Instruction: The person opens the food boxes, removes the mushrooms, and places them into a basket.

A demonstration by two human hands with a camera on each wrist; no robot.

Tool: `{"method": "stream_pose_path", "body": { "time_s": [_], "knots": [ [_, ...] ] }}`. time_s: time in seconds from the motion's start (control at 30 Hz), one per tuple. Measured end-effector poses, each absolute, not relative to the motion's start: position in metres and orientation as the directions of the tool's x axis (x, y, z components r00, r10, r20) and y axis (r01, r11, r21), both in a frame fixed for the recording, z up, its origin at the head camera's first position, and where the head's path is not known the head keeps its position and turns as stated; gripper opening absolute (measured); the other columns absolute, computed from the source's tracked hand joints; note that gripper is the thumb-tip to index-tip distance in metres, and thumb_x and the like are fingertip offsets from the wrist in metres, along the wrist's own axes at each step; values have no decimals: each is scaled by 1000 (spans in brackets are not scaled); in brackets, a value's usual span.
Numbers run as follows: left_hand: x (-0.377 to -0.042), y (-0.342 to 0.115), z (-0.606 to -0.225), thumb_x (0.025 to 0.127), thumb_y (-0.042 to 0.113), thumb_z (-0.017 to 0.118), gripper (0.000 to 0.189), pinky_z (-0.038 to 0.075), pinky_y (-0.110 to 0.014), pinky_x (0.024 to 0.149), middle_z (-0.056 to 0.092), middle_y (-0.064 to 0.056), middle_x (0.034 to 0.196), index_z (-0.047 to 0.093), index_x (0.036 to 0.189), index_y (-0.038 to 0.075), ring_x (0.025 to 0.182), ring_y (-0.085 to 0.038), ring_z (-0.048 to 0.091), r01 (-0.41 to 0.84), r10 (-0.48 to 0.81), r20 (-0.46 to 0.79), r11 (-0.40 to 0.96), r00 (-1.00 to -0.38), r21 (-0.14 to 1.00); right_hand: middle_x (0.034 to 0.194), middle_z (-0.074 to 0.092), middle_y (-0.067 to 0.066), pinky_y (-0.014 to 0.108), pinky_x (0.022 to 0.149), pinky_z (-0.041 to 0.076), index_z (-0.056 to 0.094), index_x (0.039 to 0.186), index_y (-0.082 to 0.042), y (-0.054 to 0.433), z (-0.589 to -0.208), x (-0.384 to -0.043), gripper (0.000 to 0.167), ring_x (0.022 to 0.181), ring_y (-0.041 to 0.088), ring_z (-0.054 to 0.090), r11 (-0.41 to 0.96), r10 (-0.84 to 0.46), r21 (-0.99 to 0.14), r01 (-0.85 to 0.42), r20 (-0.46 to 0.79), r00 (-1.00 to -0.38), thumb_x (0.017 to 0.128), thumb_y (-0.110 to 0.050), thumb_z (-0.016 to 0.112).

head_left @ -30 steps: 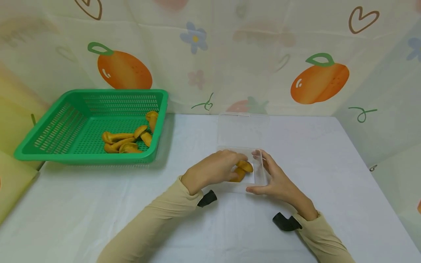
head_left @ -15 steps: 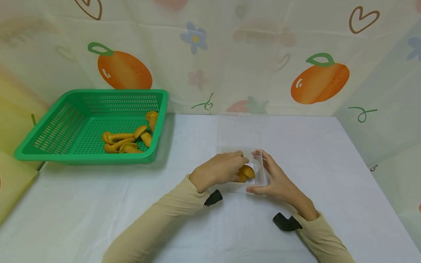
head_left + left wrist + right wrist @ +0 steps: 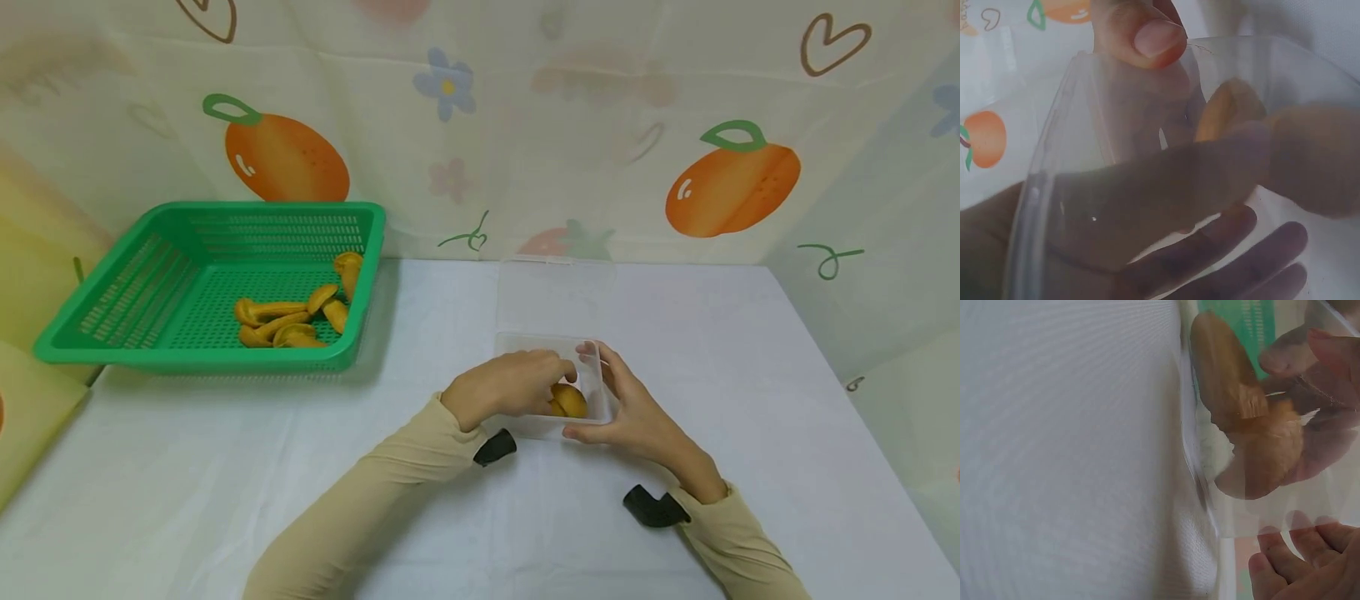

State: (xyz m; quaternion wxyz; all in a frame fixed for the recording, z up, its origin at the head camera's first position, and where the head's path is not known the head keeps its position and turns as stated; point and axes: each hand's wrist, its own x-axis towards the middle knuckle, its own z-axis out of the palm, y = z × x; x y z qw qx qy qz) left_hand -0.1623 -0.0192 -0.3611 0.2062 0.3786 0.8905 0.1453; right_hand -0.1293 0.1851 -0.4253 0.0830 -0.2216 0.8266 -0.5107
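Observation:
A small clear plastic box [image 3: 536, 428] stands on the white table, its lid [image 3: 553, 296] folded open toward the back. My left hand [image 3: 517, 383] reaches into it from the left and holds a brown mushroom [image 3: 572, 401] with bent fingers. Through the clear wall in the right wrist view, the mushroom [image 3: 1260, 450] lies against those fingertips; part of it is covered. On the box's right side my right hand [image 3: 637, 408] grips it, thumb at the near wall and fingers at the far corner. The left wrist view is murky through the plastic.
At the left stands a green perforated basket [image 3: 187, 360] with several brown mushrooms [image 3: 273, 321] in its right part. A printed cloth [image 3: 480, 125] hangs right behind the table. Black pieces [image 3: 656, 507] sit at both cuffs.
My left hand has shifted a little to the right inside the box, and the mushroom has moved right and toward me with it. My right hand keeps its place on the box.

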Motion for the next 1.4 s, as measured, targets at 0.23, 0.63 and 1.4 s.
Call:
{"method": "stream_pose_path", "body": {
  "time_s": [0.23,0.63,1.4],
  "knots": [
    [-164,-17,-361,92,17,72,31,51,-22,79,72,-2,105,67,122,12,89,-12,64,576,726,-314,682,-612,451,157,32,14,65,118,21,21,154,-14,186,-426,-129,106,149,40,25,369,-456,-886,-282,93,-885,73,-17,89],
    [-167,-26,-356,91,7,68,33,50,-21,78,71,0,100,63,122,15,88,-10,63,592,777,-243,608,-580,530,157,33,10,59,121,21,20,155,-12,186,-425,-129,108,150,33,24,389,-455,-874,-292,93,-886,72,-18,89],
    [-156,-51,-340,94,8,65,41,54,-17,81,69,-6,120,56,134,10,95,-16,69,515,821,-120,456,-558,726,158,31,12,72,113,21,19,156,-15,185,-426,-129,109,148,46,25,395,-442,-885,-248,54,-895,73,-19,89]
  ]
}}
